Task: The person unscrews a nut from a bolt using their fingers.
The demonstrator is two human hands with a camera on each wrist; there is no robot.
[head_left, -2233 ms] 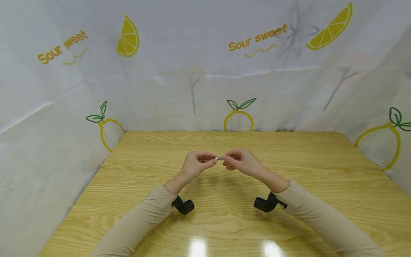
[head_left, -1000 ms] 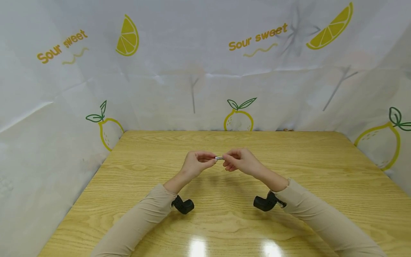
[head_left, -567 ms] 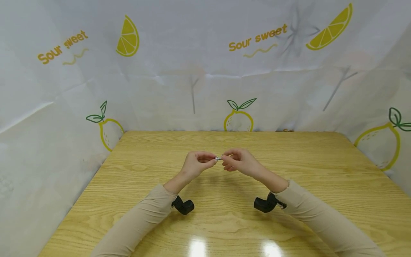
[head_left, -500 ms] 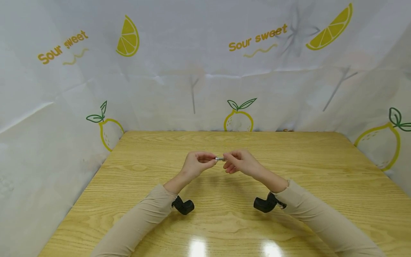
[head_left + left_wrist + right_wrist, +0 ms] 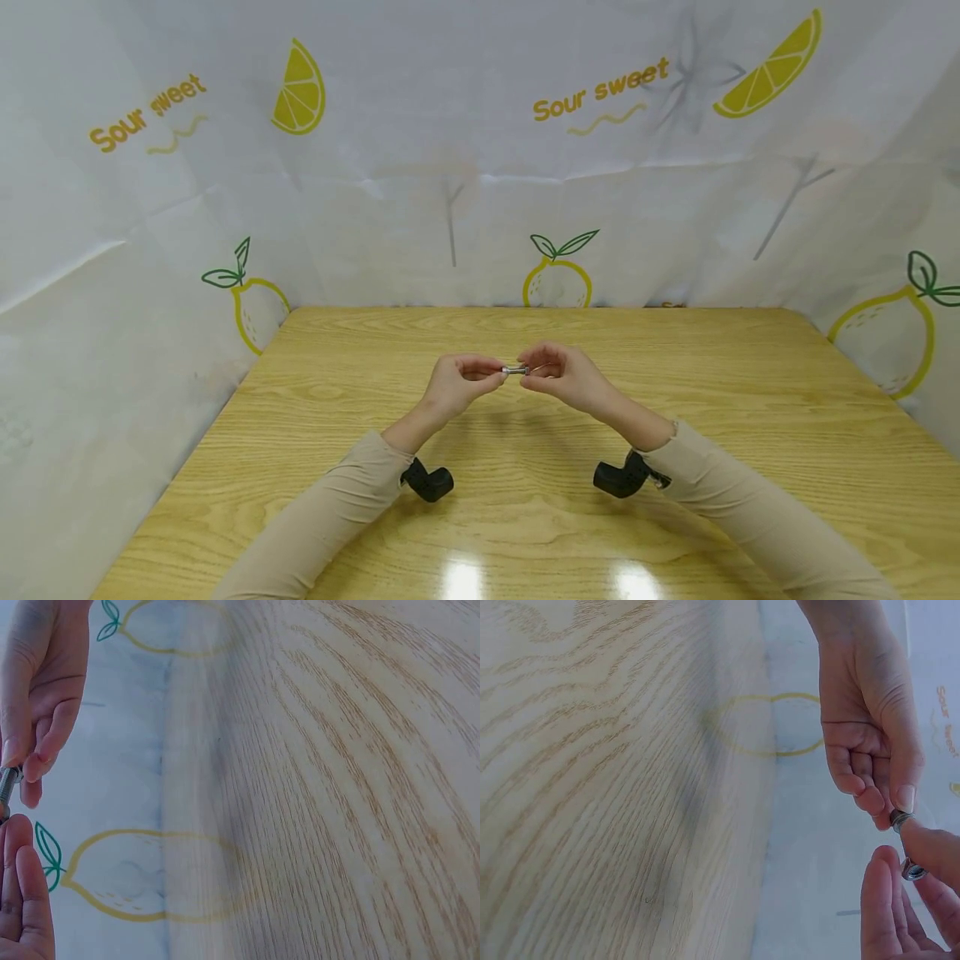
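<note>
A small silvery metal bolt (image 5: 514,371) lies level between the two hands, raised over the table. My left hand (image 5: 452,387) pinches its left end between thumb and fingertips. At the right end of the bolt sits a wider hexagonal piece like a nut (image 5: 913,870), uncovered in the head view. My right hand (image 5: 566,379) is around that end, thumb below and index finger above, spread apart with the piece showing between them. In the right wrist view the right thumb (image 5: 934,851) overlaps the shank. The left wrist view cuts the bolt (image 5: 7,787) off at its edge.
The wood-grain table (image 5: 360,517) extends beneath both forearms. Black wrist mounts (image 5: 429,481) hang below the beige sleeves (image 5: 337,500). A white cloth (image 5: 405,225) printed with lemons stands behind the table and along its left side.
My right thumb and index finger, close together at the bolt's right end before, have spread apart, so more of that end shows. The left hand keeps its hold in the same place.
</note>
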